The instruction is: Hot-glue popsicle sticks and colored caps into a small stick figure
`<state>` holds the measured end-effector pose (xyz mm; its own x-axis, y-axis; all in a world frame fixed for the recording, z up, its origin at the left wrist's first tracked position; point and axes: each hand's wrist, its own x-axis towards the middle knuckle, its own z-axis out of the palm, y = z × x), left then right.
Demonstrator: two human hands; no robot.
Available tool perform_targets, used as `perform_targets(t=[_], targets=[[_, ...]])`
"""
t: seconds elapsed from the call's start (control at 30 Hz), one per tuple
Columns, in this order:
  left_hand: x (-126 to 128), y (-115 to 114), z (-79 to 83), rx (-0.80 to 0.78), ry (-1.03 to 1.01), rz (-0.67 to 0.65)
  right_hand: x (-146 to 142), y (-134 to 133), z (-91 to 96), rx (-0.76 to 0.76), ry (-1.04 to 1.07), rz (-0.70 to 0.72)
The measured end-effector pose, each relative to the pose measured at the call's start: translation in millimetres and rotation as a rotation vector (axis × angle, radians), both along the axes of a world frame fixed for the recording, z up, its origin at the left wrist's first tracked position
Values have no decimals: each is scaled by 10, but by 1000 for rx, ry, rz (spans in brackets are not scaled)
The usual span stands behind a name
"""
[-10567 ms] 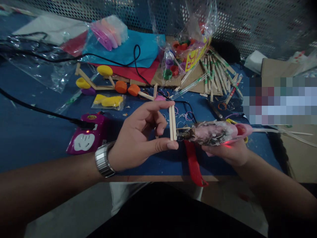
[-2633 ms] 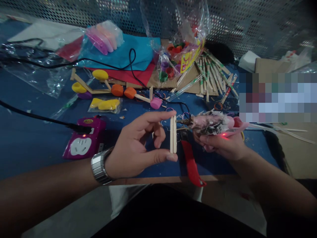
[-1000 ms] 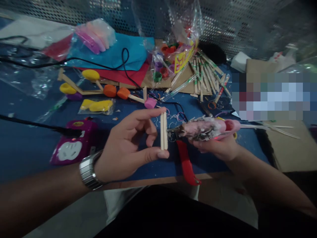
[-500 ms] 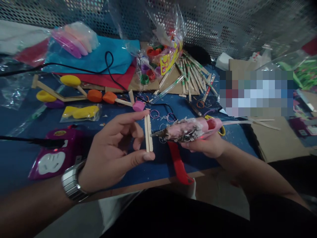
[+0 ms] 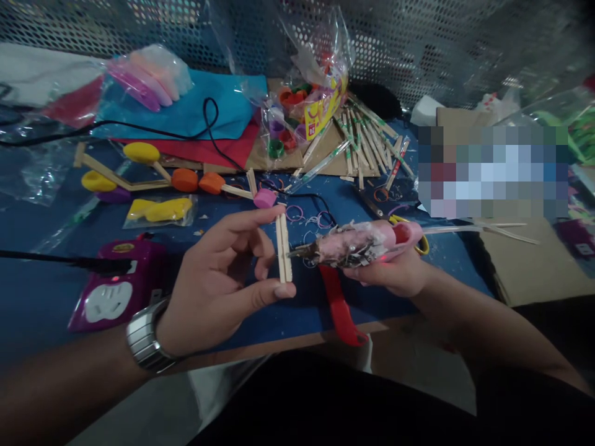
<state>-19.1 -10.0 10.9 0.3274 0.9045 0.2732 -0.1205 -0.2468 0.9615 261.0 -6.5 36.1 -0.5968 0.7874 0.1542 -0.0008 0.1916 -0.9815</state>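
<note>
Between the thumb and forefinger of my left hand (image 5: 223, 266), short wooden sticks (image 5: 282, 248) stand upright side by side, pinched at their two ends. My right hand (image 5: 393, 269) grips a pink glue gun (image 5: 357, 244), its barrel crusted with dried glue and grime. The dark nozzle points left and meets the sticks near their middle; whether glue is coming out is too small to tell. Clear glue sticks (image 5: 465, 229) trail from the gun's back end. Just beyond my left fingertips lies a joined piece of wooden sticks and coloured caps (image 5: 186, 180).
A purple power socket (image 5: 111, 288) with a black cable sits at left. Bundled wooden sticks (image 5: 365, 139), a bag of coloured caps (image 5: 302, 111) and blue felt (image 5: 223, 105) lie at the back. A red-handled tool (image 5: 341, 310) overhangs the front edge. Cardboard (image 5: 520, 260) is at right.
The whole view has shifted slightly, so everything appears a little further right. The glue gun's nozzle has moved a little up along the sticks; both grips are the same.
</note>
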Motion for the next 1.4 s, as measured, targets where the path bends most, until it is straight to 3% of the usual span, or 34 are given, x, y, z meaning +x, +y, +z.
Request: perform_targets(t=[0.2, 0.6, 1.4], targets=[[1, 18, 10, 0, -20, -6, -5, -15, -15, -46, 6, -14], [2, 22, 34, 19, -8, -7, 0, 59, 24, 117, 25, 61], [16, 28, 53, 27, -43, -14, -4, -27, 14, -57, -25, -39]])
